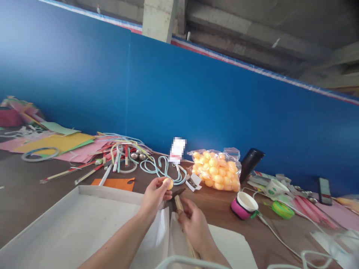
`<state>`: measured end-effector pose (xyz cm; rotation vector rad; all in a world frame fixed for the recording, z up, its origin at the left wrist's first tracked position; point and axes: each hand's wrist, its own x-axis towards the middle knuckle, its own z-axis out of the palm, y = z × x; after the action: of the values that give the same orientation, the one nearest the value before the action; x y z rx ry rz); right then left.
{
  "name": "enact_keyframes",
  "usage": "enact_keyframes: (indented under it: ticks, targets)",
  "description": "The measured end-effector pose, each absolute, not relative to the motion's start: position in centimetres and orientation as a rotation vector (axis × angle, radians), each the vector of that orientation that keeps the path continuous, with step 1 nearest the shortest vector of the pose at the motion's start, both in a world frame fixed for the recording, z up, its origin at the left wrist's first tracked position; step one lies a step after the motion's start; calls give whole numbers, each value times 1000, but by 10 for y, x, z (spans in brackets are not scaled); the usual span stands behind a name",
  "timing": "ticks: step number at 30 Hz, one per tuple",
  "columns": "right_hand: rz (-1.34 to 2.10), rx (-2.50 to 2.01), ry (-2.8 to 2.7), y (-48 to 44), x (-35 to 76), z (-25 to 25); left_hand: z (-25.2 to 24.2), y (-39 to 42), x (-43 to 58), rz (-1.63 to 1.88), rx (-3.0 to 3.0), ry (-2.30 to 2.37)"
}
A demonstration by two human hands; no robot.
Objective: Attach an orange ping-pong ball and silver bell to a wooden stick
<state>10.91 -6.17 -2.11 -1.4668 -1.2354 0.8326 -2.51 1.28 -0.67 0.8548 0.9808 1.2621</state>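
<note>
My left hand [155, 194] pinches a small orange ball [169, 183] between thumb and fingertips, above the far edge of a shallow white tray [84, 220]. My right hand [194, 222] is closed round the wooden handle of a tool [179, 204] whose dark blade tip [176, 194] points up-left toward the ball. The blade tip lies just below and right of the ball; I cannot tell whether they touch.
A clear bag of orange balls [215, 170] sits behind the hands. Around it lie a small open box [193, 182], teal cords [161, 168], coloured paper sheets [56, 144], sticks, a pink-and-white cup [243, 204], a black tumbler [251, 161], a phone [324, 190]. A blue wall backs the table.
</note>
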Motion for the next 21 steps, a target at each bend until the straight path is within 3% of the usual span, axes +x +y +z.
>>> enact_keyframes:
  ticks: [6, 21]
  targets:
    - [673, -1544, -1382, -59, 117, -22, -4, 11, -25, 1253, 847, 989]
    - [1026, -1235, -1192, -70, 104, 16, -7, 2, -22, 954, 828, 613]
